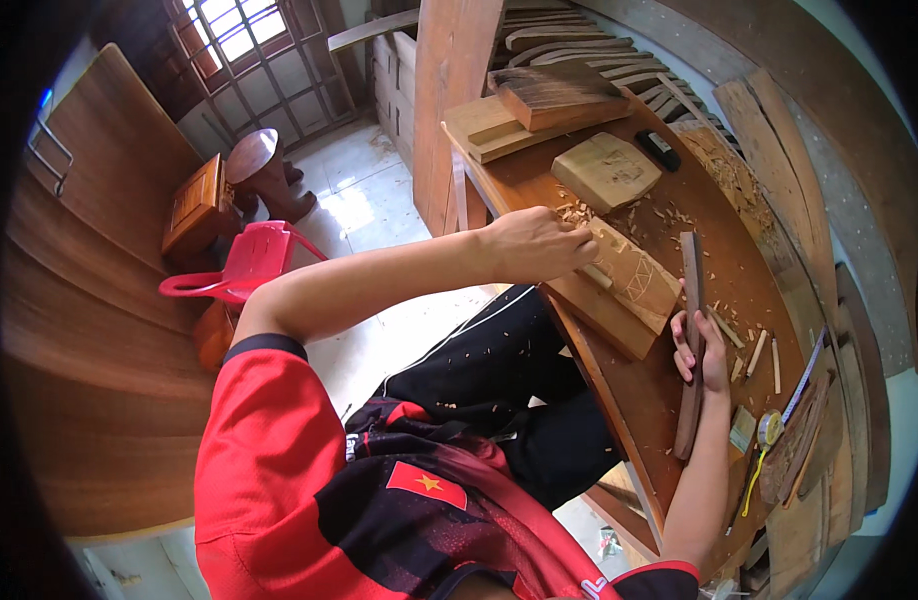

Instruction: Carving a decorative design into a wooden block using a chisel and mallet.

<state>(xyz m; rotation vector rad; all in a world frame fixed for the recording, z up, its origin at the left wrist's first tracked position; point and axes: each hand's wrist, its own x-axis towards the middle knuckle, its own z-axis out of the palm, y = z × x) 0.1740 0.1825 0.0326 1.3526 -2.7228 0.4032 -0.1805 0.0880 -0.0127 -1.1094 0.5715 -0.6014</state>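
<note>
My left hand point(541, 245) is closed in a fist over the near end of a carved wooden block point(634, 275). From under its fingers sticks a pale, rounded wooden handle point(598, 278); whatever tool end it has is hidden. Outlines are cut into the top of the block, which rests on a thicker light board point(609, 318). To the right, my right hand point(707, 350) wraps around the middle of a long dark wooden bar point(690, 400). Curled wood shavings point(576, 213) lie beside the left hand.
On the brown table point(619, 375) are another carved block point(606, 172), a dark-topped slab point(559, 95), a black box-shaped object point(658, 150), thin sticks point(757, 353) and a tape measure point(770, 430). A wooden post point(449, 130) stands at the table's far left. A pink chair point(254, 260) is further left.
</note>
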